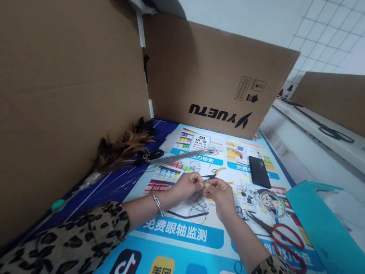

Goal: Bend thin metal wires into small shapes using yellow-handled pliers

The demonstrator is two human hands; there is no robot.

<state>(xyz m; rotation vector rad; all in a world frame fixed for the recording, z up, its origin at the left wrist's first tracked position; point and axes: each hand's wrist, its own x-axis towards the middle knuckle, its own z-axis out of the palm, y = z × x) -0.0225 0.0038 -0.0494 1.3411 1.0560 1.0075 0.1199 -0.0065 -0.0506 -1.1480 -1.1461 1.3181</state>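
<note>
At the middle of the printed table mat point(175, 234), your left hand point(188, 186) and your right hand point(220, 197) meet fingertip to fingertip. Both hands are curled closed. The thumb and forefinger of each pinch a small pale piece point(205, 184), which is held between them just above the mat. The piece is too small to identify. A metal bracelet point(158, 204) sits on your left wrist, and both forearms wear leopard-print sleeves point(84, 241).

Findings around the hands:
- Thin black loops point(194, 209) lie on the mat directly beneath and just behind the hands.
- A bundle of thin metal wires point(185, 155) lies on the mat beyond your left hand, slanting up toward the right.
- A tool with yellow handles point(215, 173) lies just beyond the fingertips. Its type is not clear.
- A feather duster point(122, 148) rests along the left edge of the mat, against the cardboard wall point(39, 88).
- A black phone point(258, 171) lies face up beyond your right hand, well apart from it.
- Red-handled scissors point(285, 239) lie to the right of your right forearm, near a teal box point(330, 250).
- A cardboard box point(212, 77) stands upright at the far end of the mat, its printed lettering upside down.
</note>
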